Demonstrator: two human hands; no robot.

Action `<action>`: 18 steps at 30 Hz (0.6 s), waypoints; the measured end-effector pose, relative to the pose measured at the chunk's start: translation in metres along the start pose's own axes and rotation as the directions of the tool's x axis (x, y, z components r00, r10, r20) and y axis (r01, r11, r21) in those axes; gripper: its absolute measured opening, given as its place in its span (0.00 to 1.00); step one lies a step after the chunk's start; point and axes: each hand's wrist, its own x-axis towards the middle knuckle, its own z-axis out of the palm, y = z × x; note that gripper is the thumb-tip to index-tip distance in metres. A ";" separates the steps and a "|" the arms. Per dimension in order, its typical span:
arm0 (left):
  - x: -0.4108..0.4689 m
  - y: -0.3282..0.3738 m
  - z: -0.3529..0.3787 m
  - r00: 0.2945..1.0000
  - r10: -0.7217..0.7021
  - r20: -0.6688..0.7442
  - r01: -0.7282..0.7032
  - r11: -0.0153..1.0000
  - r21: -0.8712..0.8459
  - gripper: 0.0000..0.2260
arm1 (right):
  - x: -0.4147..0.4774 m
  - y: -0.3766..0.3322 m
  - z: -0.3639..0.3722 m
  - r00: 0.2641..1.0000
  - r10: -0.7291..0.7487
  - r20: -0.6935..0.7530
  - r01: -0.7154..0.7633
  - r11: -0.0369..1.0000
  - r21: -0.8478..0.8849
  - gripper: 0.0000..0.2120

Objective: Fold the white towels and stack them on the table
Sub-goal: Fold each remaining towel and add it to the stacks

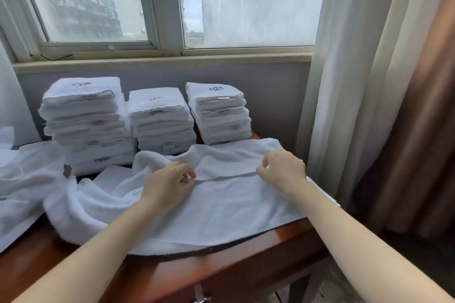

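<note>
A white towel (pixel 221 206) lies spread across the brown wooden table (pixel 236 261), its left part bunched. A folded-over edge runs across its middle. My left hand (pixel 170 184) pinches that edge near the centre. My right hand (pixel 283 171) pinches the same edge further right. Behind the towel stand three stacks of folded white towels: a tall left stack (pixel 86 120), a middle stack (pixel 161 120) and a right stack (pixel 219 113).
More loose white towels (pixel 19 184) lie heaped at the table's left end. A window sill (pixel 160 63) and wall run behind the stacks. Curtains (pixel 369 81) hang close to the table's right side. The table's front edge is near me.
</note>
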 end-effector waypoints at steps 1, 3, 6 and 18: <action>-0.003 0.001 0.000 1.000 0.001 -0.017 -0.001 1.000 -0.003 0.01 | -0.005 -0.003 0.003 0.998 -0.038 -0.051 0.041 0.997 0.059 0.11; -0.008 0.005 -0.002 1.000 -0.025 -0.010 0.024 0.999 -0.030 0.02 | -0.013 -0.013 0.011 0.985 -0.146 -0.088 0.160 0.969 0.186 0.13; -0.013 0.015 -0.007 0.996 -0.067 0.055 0.072 0.993 -0.089 0.04 | -0.024 -0.030 0.023 0.963 -0.263 0.059 0.236 0.929 0.284 0.19; -0.037 0.053 -0.016 0.961 -0.016 0.275 0.190 0.762 -0.619 0.12 | -0.030 -0.028 0.009 0.980 -0.079 0.185 0.029 0.965 0.259 0.19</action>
